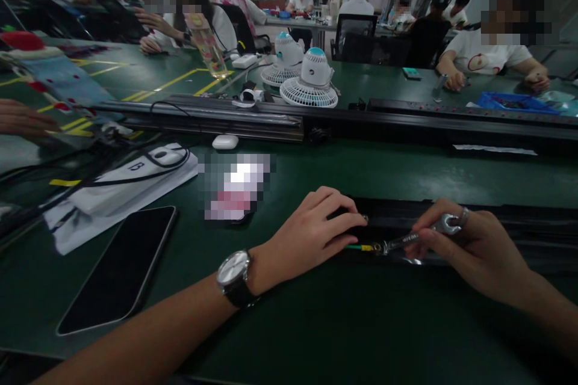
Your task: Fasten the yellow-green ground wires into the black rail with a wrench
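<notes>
I'm seeing a silver wrench [400, 243], a green wire [354, 247] with a yellow end [366, 248], 2 white fans [315, 66] showing light-blue tops [316, 52], and yellow lines [206, 88] striping the dark-green table [289, 325].

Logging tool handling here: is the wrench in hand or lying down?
In hand: the right hand pinches the wrench, its far end close to the yellow-and-green wire.
</notes>
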`<action>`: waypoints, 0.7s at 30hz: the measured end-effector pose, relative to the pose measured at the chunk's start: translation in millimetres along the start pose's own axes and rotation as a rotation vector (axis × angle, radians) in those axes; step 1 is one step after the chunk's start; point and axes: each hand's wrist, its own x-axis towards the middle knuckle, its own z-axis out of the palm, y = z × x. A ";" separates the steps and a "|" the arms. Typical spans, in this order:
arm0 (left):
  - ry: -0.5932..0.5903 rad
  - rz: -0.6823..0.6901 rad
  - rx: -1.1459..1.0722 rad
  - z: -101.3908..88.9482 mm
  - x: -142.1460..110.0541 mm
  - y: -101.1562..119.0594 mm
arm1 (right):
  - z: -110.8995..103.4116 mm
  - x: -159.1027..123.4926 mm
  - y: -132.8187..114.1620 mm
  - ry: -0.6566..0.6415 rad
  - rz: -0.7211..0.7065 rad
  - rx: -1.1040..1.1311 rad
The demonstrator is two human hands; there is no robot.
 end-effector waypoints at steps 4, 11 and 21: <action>-0.025 -0.059 0.003 1.8 1.9 0.5 | 2.0 -0.7 -1.2 -0.005 -0.020 -0.083; -0.008 -0.096 0.035 3.9 1.8 0.1 | 3.4 3.1 0.2 -0.015 -0.012 -0.105; -0.084 -0.147 0.102 5.9 2.3 -1.0 | 3.7 2.3 -0.1 -0.024 0.004 -0.083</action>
